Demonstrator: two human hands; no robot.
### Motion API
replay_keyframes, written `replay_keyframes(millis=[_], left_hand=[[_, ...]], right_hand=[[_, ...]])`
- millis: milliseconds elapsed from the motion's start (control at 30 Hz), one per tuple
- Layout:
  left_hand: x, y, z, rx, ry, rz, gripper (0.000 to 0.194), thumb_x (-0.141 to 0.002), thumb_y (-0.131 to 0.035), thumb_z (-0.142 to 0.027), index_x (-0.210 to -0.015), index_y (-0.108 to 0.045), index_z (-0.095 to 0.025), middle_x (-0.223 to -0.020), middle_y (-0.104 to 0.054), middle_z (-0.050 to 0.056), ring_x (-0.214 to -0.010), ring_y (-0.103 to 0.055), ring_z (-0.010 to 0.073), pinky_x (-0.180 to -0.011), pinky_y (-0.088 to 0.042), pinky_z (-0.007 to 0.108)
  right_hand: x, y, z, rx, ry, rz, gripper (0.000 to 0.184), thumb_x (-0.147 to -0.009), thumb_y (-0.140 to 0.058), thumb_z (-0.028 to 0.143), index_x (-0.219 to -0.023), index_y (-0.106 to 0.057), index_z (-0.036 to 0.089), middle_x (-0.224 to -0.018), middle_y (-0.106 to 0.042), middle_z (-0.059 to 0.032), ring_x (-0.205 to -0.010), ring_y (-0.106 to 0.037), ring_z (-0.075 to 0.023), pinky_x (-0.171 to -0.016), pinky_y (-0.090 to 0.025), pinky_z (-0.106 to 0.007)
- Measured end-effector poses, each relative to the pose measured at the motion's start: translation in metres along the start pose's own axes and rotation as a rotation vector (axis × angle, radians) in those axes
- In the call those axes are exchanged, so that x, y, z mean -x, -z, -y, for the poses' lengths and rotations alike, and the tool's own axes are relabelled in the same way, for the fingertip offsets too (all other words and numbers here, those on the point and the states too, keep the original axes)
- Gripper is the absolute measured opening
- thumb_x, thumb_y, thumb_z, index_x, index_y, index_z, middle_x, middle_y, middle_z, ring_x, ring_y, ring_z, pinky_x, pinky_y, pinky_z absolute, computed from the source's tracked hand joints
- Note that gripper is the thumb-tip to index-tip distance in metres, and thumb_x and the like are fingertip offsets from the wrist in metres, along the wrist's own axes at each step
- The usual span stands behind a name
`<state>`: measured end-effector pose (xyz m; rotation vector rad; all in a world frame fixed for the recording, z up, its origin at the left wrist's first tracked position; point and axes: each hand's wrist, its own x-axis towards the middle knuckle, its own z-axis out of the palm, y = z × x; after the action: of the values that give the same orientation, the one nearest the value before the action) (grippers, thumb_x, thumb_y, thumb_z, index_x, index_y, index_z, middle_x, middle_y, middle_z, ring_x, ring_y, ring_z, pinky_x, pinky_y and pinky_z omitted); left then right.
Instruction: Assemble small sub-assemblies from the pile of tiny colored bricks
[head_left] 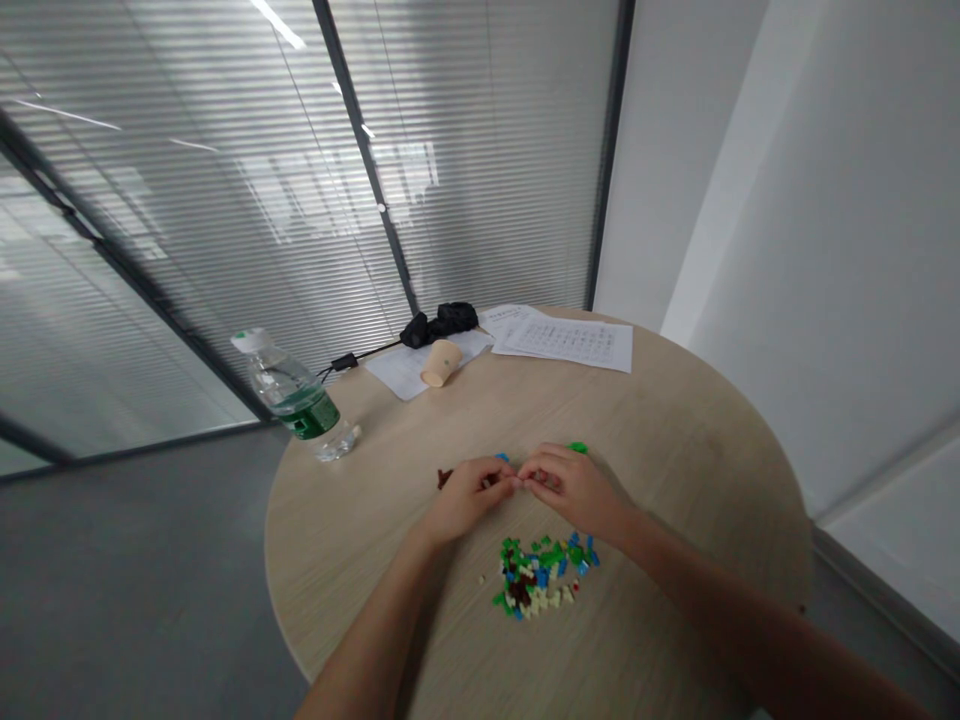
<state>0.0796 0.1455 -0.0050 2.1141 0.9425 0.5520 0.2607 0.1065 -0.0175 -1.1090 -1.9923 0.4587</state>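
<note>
My left hand [469,495] and my right hand [571,487] meet fingertip to fingertip over the round wooden table [675,470], both pinched closed on something too small to make out. A pile of small building bricks [541,574], green, blue, cream and brown, lies just in front of my hands. A brown piece [444,478] lies left of my left hand. A green piece [577,447] and a blue piece [502,457] lie just beyond my hands.
A plastic water bottle [294,396] stands at the table's left edge. A paper cup [440,363] lies on its side on white sheets [570,340] at the far side, beside a black bundle [442,322] with a cable. Glass walls with blinds stand behind.
</note>
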Motion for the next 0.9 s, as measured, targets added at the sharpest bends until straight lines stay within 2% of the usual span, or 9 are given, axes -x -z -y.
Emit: replay_keyframes(millis=[100,167,267,333,433,567,900], left_hand=[[0.002,0.011,0.006,-0.064,0.012,-0.053,0.024,-0.082,-0.050,-0.033,-0.077,-0.064,-0.015,-0.072,-0.062,0.001,-0.065,-0.052,0.0127,-0.060,-0.037,0.022],[0.005,0.024,0.011,-0.177,0.054,-0.140,0.022,-0.082,-0.051,-0.033,-0.081,-0.065,-0.016,-0.077,-0.065,0.003,-0.070,-0.056,0.0145,-0.063,-0.040,0.023],[0.012,0.046,0.018,-0.425,0.185,-0.241,0.022,-0.082,-0.050,-0.033,-0.081,-0.066,-0.017,-0.078,-0.067,0.004,-0.069,-0.057,0.0164,-0.063,-0.039,0.025],[0.016,0.056,0.021,-0.523,0.271,-0.261,0.023,-0.082,-0.049,-0.031,-0.083,-0.067,-0.018,-0.080,-0.068,0.005,-0.070,-0.058,0.0176,-0.063,-0.039,0.026],[0.018,0.061,0.025,-0.579,0.327,-0.225,0.023,-0.081,-0.049,-0.028,-0.086,-0.069,-0.019,-0.087,-0.069,0.005,-0.075,-0.059,0.0188,-0.064,-0.039,0.026],[0.018,0.060,0.029,-0.579,0.302,-0.159,0.024,-0.081,-0.049,-0.029,-0.088,-0.070,-0.020,-0.090,-0.069,0.005,-0.077,-0.060,0.0190,-0.066,-0.041,0.026],[0.020,0.064,0.037,-0.459,0.252,-0.105,0.025,-0.081,-0.049,-0.033,-0.083,-0.071,-0.021,-0.088,-0.070,0.005,-0.077,-0.061,0.0188,-0.067,-0.042,0.026]], right_hand=[[0.000,0.001,-0.001,-0.020,-0.014,-0.028,0.012,-0.085,-0.054,0.019,-0.088,-0.066,0.018,-0.083,-0.064,-0.0037,-0.070,-0.056,-0.0120,-0.061,-0.044,-0.022],[0.001,0.002,-0.002,-0.021,-0.021,-0.050,0.013,-0.085,-0.053,0.018,-0.089,-0.066,0.018,-0.084,-0.064,-0.0038,-0.068,-0.056,-0.0115,-0.059,-0.045,-0.022],[0.001,0.002,-0.005,-0.012,-0.026,-0.054,0.013,-0.084,-0.053,0.018,-0.088,-0.066,0.018,-0.083,-0.065,-0.0033,-0.066,-0.055,-0.0111,-0.060,-0.045,-0.022],[0.001,0.002,-0.007,-0.002,-0.021,-0.051,0.013,-0.084,-0.054,0.017,-0.087,-0.066,0.018,-0.082,-0.065,-0.0033,-0.066,-0.055,-0.0112,-0.061,-0.045,-0.023],[0.000,0.002,-0.006,0.008,-0.012,-0.038,0.013,-0.083,-0.054,0.016,-0.085,-0.066,0.018,-0.082,-0.065,-0.0037,-0.068,-0.056,-0.0117,-0.063,-0.045,-0.023],[0.000,0.003,-0.005,0.011,-0.018,-0.024,0.013,-0.082,-0.054,0.015,-0.084,-0.066,0.018,-0.082,-0.065,-0.0032,-0.069,-0.056,-0.0118,-0.064,-0.045,-0.023],[0.001,0.004,-0.004,0.025,-0.030,-0.024,0.013,-0.083,-0.054,0.017,-0.083,-0.067,0.019,-0.080,-0.065,-0.0029,-0.067,-0.055,-0.0116,-0.062,-0.044,-0.023]])
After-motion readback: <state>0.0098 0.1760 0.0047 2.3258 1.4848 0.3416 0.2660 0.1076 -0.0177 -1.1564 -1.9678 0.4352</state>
